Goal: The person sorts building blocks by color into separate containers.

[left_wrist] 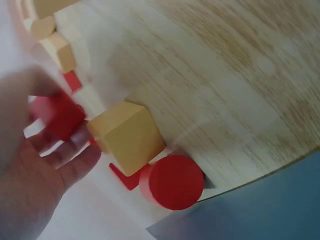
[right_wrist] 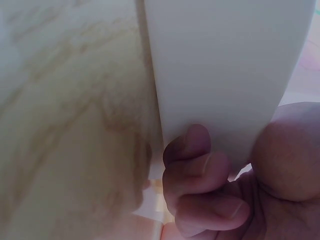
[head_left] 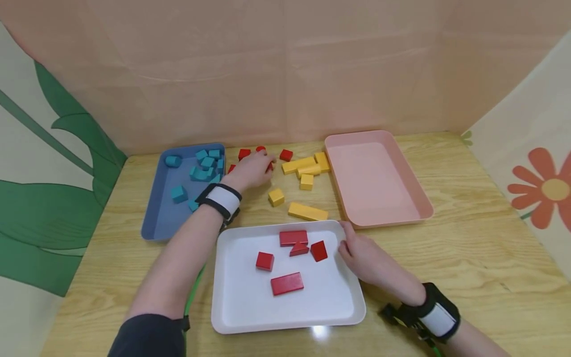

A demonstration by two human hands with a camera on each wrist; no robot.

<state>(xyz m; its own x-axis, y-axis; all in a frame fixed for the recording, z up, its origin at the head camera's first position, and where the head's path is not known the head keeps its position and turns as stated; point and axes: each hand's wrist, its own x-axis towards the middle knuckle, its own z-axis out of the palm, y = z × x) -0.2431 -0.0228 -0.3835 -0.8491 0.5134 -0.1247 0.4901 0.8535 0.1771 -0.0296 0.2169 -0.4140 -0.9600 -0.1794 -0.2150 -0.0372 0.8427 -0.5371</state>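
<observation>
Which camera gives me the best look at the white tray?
The head view, because it shows the white tray almost whole, with five red blocks in it and the right hand gripping its edge. The right wrist view shows only part of it, close up; the left wrist view doesn't show it.

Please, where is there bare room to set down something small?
The pink tray is bare inside. On the table, a patch is free between the pink tray and the flower print. The white tray has bare floor left of its red blocks. Between the blue tray and pink tray it is crowded: loose red pieces, yellow blocks, left hand.
</observation>
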